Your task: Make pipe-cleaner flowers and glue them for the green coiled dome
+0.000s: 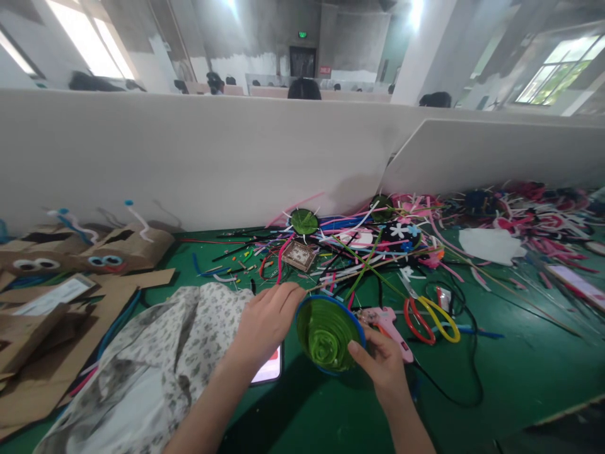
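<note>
While I watch the head view, the green coiled bowl [327, 333] with its blue rim sits between both hands above the green table [520, 372]. My left hand [265, 321] presses its closed fingers against the bowl's left rim, and my right hand [380, 359] pinches the lower right rim with its thumb. Just right of the bowl lie a pink glue gun [390, 325] and scissors [432, 315]; left of it, a phone [269, 369] lies under the left wrist.

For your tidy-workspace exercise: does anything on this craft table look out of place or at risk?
Yes. A phone lies half hidden under the left hand's forearm and the floral cloth, easy to knock. The pink glue gun lies on its side beside the right hand, its cord looping through strewn sticks and the scissors.
</note>
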`<move>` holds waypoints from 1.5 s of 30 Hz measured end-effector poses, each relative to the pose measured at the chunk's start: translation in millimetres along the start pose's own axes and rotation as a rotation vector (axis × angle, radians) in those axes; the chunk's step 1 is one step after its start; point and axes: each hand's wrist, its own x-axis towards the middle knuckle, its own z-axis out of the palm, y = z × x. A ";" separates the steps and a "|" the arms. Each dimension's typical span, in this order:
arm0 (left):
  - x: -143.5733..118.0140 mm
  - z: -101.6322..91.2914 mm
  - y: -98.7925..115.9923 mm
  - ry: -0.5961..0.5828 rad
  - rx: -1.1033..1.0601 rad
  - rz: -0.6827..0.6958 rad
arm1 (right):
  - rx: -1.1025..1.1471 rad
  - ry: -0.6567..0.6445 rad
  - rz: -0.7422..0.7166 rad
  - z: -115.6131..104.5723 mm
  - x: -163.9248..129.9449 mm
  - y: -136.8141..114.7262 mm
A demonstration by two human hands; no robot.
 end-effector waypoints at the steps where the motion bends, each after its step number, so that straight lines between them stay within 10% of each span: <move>1: -0.4 0.9 -0.5 0.007 0.002 -0.019 | 0.004 0.001 0.002 0.0 -0.1 0.5; 10: 1.3 -4.2 -10.6 0.116 -0.001 -0.181 | 0.031 0.017 0.028 -2.5 -4.6 4.5; 25: 9.0 2.6 13.1 -0.382 -0.107 -0.078 | 0.057 0.087 0.118 -7.3 -11.3 17.9; 34: 4.1 14.3 15.7 -0.297 -0.025 0.101 | 0.131 0.148 0.183 -5.9 -19.4 3.4; 45: 2.9 11.5 -6.5 -0.287 -0.004 -0.159 | 0.329 0.253 0.380 -46.5 -52.3 25.6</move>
